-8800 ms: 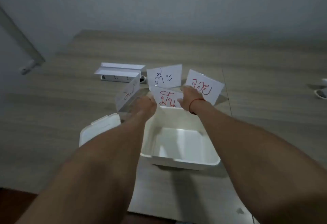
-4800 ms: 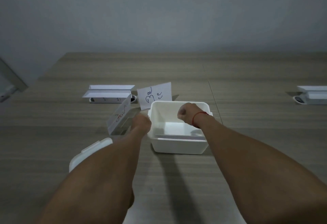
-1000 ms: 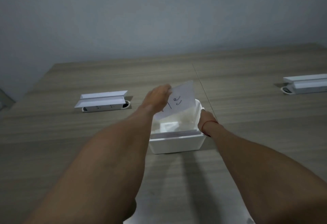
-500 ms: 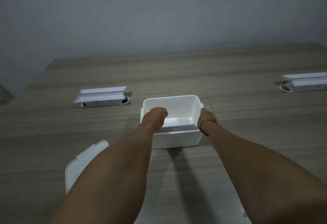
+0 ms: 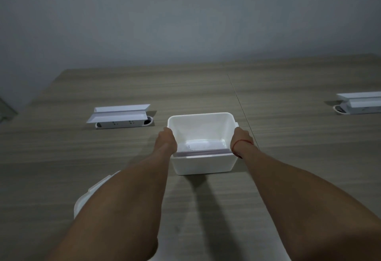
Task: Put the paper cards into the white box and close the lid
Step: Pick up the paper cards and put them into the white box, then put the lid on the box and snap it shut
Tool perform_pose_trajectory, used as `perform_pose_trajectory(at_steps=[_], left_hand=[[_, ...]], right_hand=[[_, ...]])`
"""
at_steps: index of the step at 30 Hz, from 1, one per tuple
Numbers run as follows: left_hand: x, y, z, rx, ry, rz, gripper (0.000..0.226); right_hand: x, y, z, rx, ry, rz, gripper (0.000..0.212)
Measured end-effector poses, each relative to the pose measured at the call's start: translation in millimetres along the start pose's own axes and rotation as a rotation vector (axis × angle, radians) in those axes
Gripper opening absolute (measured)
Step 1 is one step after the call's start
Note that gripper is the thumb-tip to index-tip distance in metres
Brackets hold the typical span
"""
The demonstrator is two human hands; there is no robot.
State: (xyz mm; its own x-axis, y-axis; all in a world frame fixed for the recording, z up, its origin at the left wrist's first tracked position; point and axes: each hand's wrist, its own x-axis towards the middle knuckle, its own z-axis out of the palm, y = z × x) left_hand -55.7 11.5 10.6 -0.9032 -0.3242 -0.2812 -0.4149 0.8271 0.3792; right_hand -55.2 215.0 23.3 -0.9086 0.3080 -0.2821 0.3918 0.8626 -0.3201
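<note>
The white box (image 5: 203,165) stands open on the wooden table, a little ahead of me. The paper cards (image 5: 203,153) lie inside it against the near wall; only their top edges show. My left hand (image 5: 166,140) grips the box's left wall and my right hand (image 5: 243,140), with a red thread at the wrist, grips its right wall. The white lid (image 5: 90,193) lies flat on the table at the near left, mostly hidden under my left forearm.
A white socket unit with raised flaps (image 5: 120,116) sits on the table to the left of the box. A second one (image 5: 359,106) is at the far right edge. A seam (image 5: 239,100) runs across the tabletop behind the box. A grey wall stands beyond.
My left hand dropped the last card into the box, then came out of it and took the left wall. No card remains on the table. The right hand stayed on the right wall.
</note>
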Motion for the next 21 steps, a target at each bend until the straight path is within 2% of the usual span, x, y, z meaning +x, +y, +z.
perform_pose_trajectory(at_steps=[4, 8, 12, 16, 21], left_hand=[[3.3, -4.8, -9.3, -0.037, -0.009, 0.008, 0.044], [-5.1, -20.8, -26.4, -0.093, 0.014, -0.006, 0.045], [-21.1, -53.0, -49.4, -0.109, 0.08, -0.046, 0.048], [-39.0, -103.6, -71.4, -0.137, 0.115, -0.103, 0.053], [-68.2, -195.3, -76.2, -0.196, 0.185, -0.3, 0.048]], right_hand=[[0.5, -8.7, 0.0, 0.004, 0.017, 0.028, 0.039], [-14.8, -32.2, -3.9, 0.004, 0.043, 0.014, 0.048], [-41.6, -73.1, -1.3, -0.009, -0.008, -0.179, 0.047], [-75.1, -118.7, 14.1, 0.065, 0.023, -0.375, 0.042], [-127.9, -170.4, 56.6, 0.089, -0.073, -0.532, 0.042]])
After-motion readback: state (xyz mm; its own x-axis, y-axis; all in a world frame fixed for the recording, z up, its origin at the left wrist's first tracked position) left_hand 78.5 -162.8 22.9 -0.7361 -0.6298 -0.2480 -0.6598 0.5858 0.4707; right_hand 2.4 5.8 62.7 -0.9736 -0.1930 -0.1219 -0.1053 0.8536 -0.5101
